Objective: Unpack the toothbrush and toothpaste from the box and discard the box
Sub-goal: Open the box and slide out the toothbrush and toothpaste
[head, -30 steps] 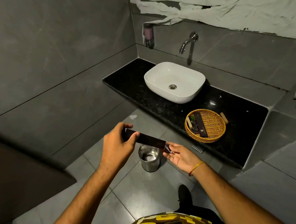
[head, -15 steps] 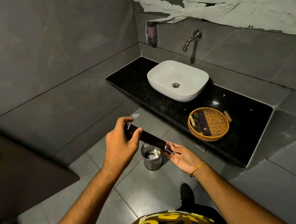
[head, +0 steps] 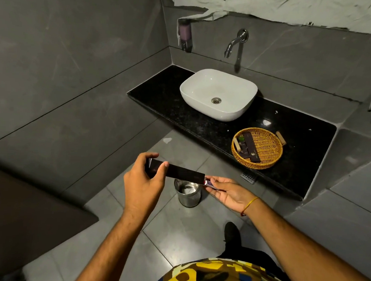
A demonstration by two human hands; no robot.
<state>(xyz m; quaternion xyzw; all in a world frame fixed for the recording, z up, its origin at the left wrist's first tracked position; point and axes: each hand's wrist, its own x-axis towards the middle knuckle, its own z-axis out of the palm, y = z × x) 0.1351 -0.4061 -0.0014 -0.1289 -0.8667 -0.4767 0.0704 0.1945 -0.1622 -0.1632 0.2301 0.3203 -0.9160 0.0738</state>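
My left hand (head: 144, 184) grips the left end of a long dark box (head: 183, 172), held level above the floor. At the box's open right end a small red, white and blue item (head: 208, 183), probably the toothpaste, sticks out. My right hand (head: 228, 191) pinches that item with thumb and fingers. I cannot see a toothbrush; the box hides whatever is inside. A small metal bin (head: 187, 193) stands on the floor right below the box.
A black counter (head: 160, 104) carries a white basin (head: 218, 93) and a wicker tray (head: 266, 145) with dark packets. A tap and a soap dispenser hang on the grey wall. My shoe shows on the floor tiles near the bin.
My right hand has drawn the small coloured item a little way out of the box's right end. Both hands stay above the bin; the view has shifted slightly.
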